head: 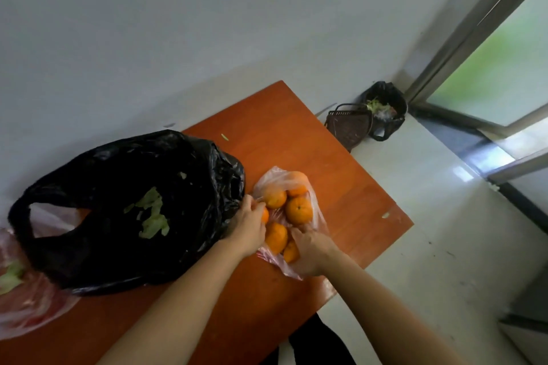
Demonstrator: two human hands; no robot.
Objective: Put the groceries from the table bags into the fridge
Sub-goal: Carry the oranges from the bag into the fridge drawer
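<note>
Several oranges (299, 210) lie in a clear plastic bag (274, 176) on the orange-brown table (296, 133). My left hand (249, 225) grips the bag's left edge, with one orange partly hidden under its fingers. At the near right side of the bag, my right hand (310, 250) is closed on the plastic, touching two oranges. A big black plastic bag (124, 210) with green leaf scraps stuck to it lies to the left. The fridge is out of view.
A pinkish clear bag (26, 302) with greens lies at the table's far left. On the white floor stand a dark basket (350, 124) and a black-lined bin (385, 109) beside a glass door (489, 74). The grey wall runs behind the table.
</note>
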